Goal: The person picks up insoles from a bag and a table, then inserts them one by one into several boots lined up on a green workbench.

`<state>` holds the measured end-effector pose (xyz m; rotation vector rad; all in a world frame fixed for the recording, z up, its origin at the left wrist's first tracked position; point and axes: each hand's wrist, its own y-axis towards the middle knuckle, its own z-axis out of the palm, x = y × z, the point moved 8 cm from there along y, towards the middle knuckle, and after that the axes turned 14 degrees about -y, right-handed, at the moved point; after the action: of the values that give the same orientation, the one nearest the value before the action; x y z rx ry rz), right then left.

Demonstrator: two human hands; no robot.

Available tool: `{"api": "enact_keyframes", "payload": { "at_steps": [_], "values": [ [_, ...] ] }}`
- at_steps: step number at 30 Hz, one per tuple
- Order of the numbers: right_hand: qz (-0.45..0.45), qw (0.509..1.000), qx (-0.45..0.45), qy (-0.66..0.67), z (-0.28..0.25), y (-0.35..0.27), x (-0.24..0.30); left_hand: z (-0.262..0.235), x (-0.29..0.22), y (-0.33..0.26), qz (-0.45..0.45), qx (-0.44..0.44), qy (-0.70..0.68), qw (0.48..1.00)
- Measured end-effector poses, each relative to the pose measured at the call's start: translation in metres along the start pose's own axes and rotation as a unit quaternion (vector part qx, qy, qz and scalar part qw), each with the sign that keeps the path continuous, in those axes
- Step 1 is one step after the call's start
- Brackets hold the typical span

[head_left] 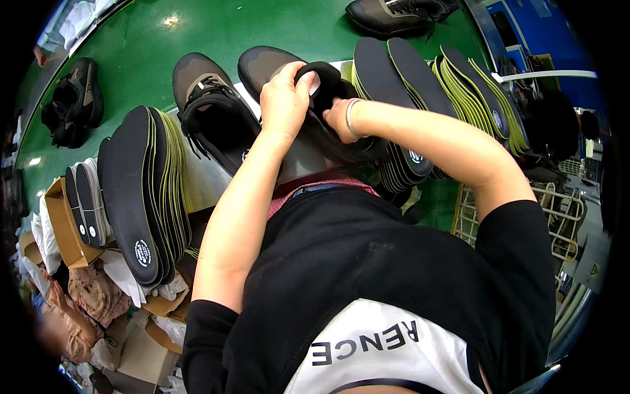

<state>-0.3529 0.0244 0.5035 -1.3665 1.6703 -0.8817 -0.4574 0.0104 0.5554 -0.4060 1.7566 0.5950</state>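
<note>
A dark shoe (262, 62) with a grey-brown toe lies in front of me, its toe pointing away. My left hand (287, 102) is closed around the tongue at its opening, with a bit of something white showing under the fingers. Into the black collar on the right reaches my right hand (341, 120), a silver bangle at its wrist; its fingers are mostly hidden inside the shoe. Just left stands a matching shoe (200, 82) with black laces and an open, dark mouth.
Tall stacks of black insoles with yellow-green undersides flank the shoes, one stack (134, 190) left and others (387, 72) right. More shoes (72, 105) sit on the green surface (141, 49). A cardboard box (65, 230), a white wire rack (558, 217) and another person (69, 322) are nearby.
</note>
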Motion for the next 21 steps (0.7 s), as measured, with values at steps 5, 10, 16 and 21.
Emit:
{"api": "enact_keyframes", "payload": {
  "at_steps": [5,10,16,21],
  "values": [
    [0.125,0.982,-0.138,-0.012,-0.002,0.004,-0.005,0.000,-0.006,0.004,0.015,-0.007,-0.023,1.000],
    [-0.003,0.986,-0.100,-0.131,0.010,-0.006,0.009,-0.001,-0.007,0.007,0.009,-0.005,-0.009,1.000],
    [-0.140,0.986,-0.036,0.084,0.020,-0.047,0.011,0.004,0.002,0.004,-0.005,0.021,-0.047,0.999],
    [-0.132,0.989,-0.064,-0.026,0.041,-0.028,0.019,0.002,0.015,0.009,-0.063,0.015,-0.135,0.989]
  ]
}}
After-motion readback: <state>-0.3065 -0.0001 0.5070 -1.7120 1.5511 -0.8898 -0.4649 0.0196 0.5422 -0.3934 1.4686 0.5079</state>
